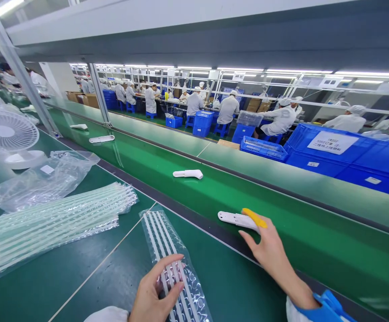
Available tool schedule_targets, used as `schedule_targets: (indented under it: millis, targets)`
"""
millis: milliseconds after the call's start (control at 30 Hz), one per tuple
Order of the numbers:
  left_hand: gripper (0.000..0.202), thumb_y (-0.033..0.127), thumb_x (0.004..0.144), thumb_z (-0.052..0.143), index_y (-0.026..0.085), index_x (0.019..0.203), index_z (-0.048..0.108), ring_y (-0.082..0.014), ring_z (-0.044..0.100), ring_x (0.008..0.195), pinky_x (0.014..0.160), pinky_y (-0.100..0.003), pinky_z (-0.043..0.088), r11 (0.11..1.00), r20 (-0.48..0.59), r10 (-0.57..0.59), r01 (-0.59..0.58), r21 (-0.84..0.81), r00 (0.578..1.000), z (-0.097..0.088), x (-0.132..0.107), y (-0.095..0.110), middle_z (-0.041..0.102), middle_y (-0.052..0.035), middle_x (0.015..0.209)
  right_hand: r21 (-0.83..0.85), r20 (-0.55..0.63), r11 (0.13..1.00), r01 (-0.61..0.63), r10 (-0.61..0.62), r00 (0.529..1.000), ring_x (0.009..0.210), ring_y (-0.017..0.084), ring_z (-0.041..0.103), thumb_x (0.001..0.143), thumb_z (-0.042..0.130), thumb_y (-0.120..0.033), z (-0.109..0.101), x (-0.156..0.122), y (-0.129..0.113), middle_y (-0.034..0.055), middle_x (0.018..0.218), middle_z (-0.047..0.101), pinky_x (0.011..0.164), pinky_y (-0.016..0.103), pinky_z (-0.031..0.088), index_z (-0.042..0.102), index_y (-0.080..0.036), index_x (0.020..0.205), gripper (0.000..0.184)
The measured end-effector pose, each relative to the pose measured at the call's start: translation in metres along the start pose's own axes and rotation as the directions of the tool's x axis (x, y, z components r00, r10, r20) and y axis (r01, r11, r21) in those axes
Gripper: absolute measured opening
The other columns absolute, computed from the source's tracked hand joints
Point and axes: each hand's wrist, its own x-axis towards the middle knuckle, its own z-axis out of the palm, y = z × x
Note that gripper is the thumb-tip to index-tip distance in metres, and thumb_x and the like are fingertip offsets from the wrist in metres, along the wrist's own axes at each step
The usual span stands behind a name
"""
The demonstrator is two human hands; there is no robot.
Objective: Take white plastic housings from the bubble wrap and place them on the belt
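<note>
My right hand (271, 250) reaches onto the green conveyor belt (281, 219) and its fingers touch a white handle-shaped plastic part (236, 219); one fingertip wears a yellow cot (255, 218). Whether the fingers close round the part is not visible. My left hand (156, 290) rests flat on a clear plastic bag holding white strips (167, 250) on the dark green bench. A second white part (188, 174) lies further up the belt.
A pile of bagged white strips (53, 219) and empty clear bags (43, 179) lie at left, beside a white fan (3, 132). Two more white parts (101, 139) sit far up the belt. Blue crates (331, 154) and seated workers in white lie beyond.
</note>
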Motion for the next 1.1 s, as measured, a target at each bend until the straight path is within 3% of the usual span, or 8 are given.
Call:
schedule_targets:
  millis: [133, 267, 400, 567, 800, 900, 1000, 1100]
  targets:
    - [0.033, 0.021, 0.070, 0.069, 0.024, 0.102, 0.065, -0.0180, 0.065, 0.083, 0.074, -0.019, 0.051, 0.998, -0.014, -0.016, 0.015, -0.057, 1.000, 0.001, 0.000, 0.002, 0.070, -0.0014, 0.095, 0.260, 0.274, 0.965, -0.044, -0.030, 0.961, 0.075, 0.015, 0.061, 0.083, 0.045, -0.035, 0.020, -0.029, -0.065, 0.0033, 0.087, 0.066, 0.069, 0.027, 0.050, 0.061, -0.022, 0.087, 0.021]
    - [0.030, 0.019, 0.069, 0.070, 0.025, 0.099, 0.067, -0.0159, 0.065, 0.083, 0.075, -0.016, 0.049, 0.996, -0.060, 0.058, -0.061, -0.064, 0.997, 0.000, 0.000, 0.000, 0.070, 0.0000, 0.096, 0.564, 0.551, 0.707, -0.426, 0.062, 0.832, 0.070, 0.016, 0.058, 0.076, 0.057, -0.038, 0.036, -0.046, -0.101, 0.0038, 0.075, 0.064, 0.067, 0.028, 0.047, 0.059, -0.017, 0.076, 0.021]
    - [0.029, 0.018, 0.070, 0.069, 0.026, 0.097, 0.068, -0.0149, 0.065, 0.082, 0.074, -0.015, 0.049, 0.993, -0.064, 0.084, -0.089, -0.073, 0.994, -0.001, 0.000, 0.000, 0.070, 0.0009, 0.096, 0.636, 0.568, 0.557, -0.534, 0.129, 0.813, 0.061, 0.014, 0.054, 0.066, 0.067, -0.046, 0.040, -0.048, -0.107, 0.0001, 0.062, 0.059, 0.062, 0.026, 0.043, 0.056, -0.017, 0.065, 0.031]
    - [0.034, 0.019, 0.070, 0.071, 0.025, 0.104, 0.065, -0.0153, 0.065, 0.085, 0.078, -0.017, 0.049, 0.982, -0.028, 0.057, -0.061, -0.179, 0.998, 0.002, 0.001, 0.002, 0.071, 0.0005, 0.095, 0.674, 0.538, 0.483, -0.559, 0.197, 0.819, 0.057, 0.013, 0.055, 0.060, 0.072, -0.051, 0.041, -0.049, -0.105, 0.0007, 0.063, 0.061, 0.061, 0.026, 0.043, 0.057, -0.017, 0.064, 0.037]
    - [0.050, 0.024, 0.067, 0.074, 0.019, 0.114, 0.059, -0.0159, 0.064, 0.076, 0.071, -0.020, 0.051, 0.978, 0.013, -0.024, 0.026, -0.208, 1.000, 0.002, -0.001, 0.004, 0.072, -0.0013, 0.089, 0.706, 0.438, 0.530, -0.471, 0.196, 0.877, 0.057, 0.015, 0.057, 0.066, 0.069, -0.046, 0.044, -0.052, -0.107, 0.0010, 0.062, 0.062, 0.061, 0.027, 0.047, 0.061, -0.017, 0.067, 0.030]
    - [0.048, 0.024, 0.067, 0.075, 0.020, 0.112, 0.061, -0.0154, 0.065, 0.075, 0.070, -0.019, 0.052, 0.982, -0.006, -0.014, 0.013, -0.187, 1.000, 0.003, -0.002, 0.005, 0.071, -0.0014, 0.094, 0.665, 0.401, 0.630, -0.402, 0.153, 0.903, 0.059, 0.016, 0.059, 0.073, 0.063, -0.042, 0.046, -0.055, -0.103, 0.0030, 0.066, 0.064, 0.061, 0.028, 0.049, 0.061, -0.018, 0.070, 0.024]
    - [0.045, 0.027, 0.067, 0.075, 0.021, 0.110, 0.063, -0.0163, 0.066, 0.079, 0.073, -0.018, 0.052, 0.981, -0.018, -0.011, 0.007, -0.194, 1.000, 0.003, -0.002, 0.007, 0.073, -0.0010, 0.090, 0.529, 0.190, 0.839, -0.125, 0.027, 0.981, 0.073, 0.018, 0.060, 0.080, 0.058, -0.030, 0.048, -0.061, -0.097, 0.0062, 0.080, 0.064, 0.067, 0.029, 0.049, 0.062, -0.019, 0.081, 0.012]
    - [0.038, 0.029, 0.068, 0.074, 0.023, 0.104, 0.067, -0.0173, 0.067, 0.084, 0.076, -0.018, 0.052, 0.981, -0.031, -0.019, 0.012, -0.196, 0.999, 0.004, -0.002, 0.008, 0.073, -0.0010, 0.093, 0.346, 0.050, 0.924, 0.164, -0.193, 0.980, 0.078, 0.018, 0.056, 0.083, 0.052, -0.020, 0.048, -0.066, -0.094, 0.0069, 0.084, 0.059, 0.066, 0.029, 0.047, 0.061, -0.019, 0.085, 0.009]
